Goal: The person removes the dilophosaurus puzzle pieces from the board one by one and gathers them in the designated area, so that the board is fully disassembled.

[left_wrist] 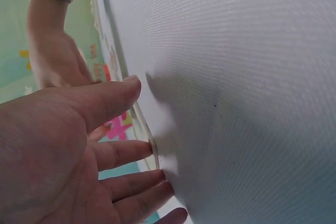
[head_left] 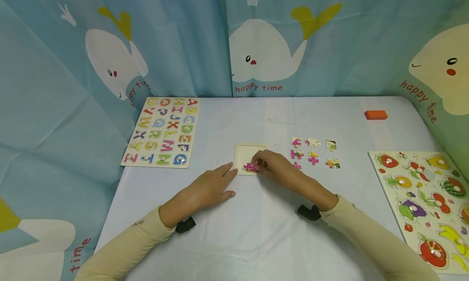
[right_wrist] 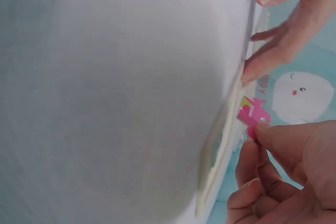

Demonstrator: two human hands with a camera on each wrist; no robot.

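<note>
A pink puzzle piece (head_left: 250, 167) with a bit of yellow is pinched between the thumb and fingers of my right hand (head_left: 275, 167). It is held over the lower part of a small square puzzle tray (head_left: 238, 150) with a pale rim. In the right wrist view the puzzle piece (right_wrist: 254, 117) stands tilted above the tray's edge (right_wrist: 220, 153). My left hand (head_left: 209, 188) lies with its fingers extended, the fingertips touching the tray's left side. In the left wrist view the left hand's fingers (left_wrist: 126, 153) reach the tray's rim.
Several loose puzzle pieces (head_left: 313, 154) lie in rows right of the tray. An alphabet board (head_left: 161, 132) sits at the left, a fruit board (head_left: 421, 207) at the right. An orange block (head_left: 375, 115) rests at the back right. A whale-print curtain (head_left: 205, 40) hangs behind the table.
</note>
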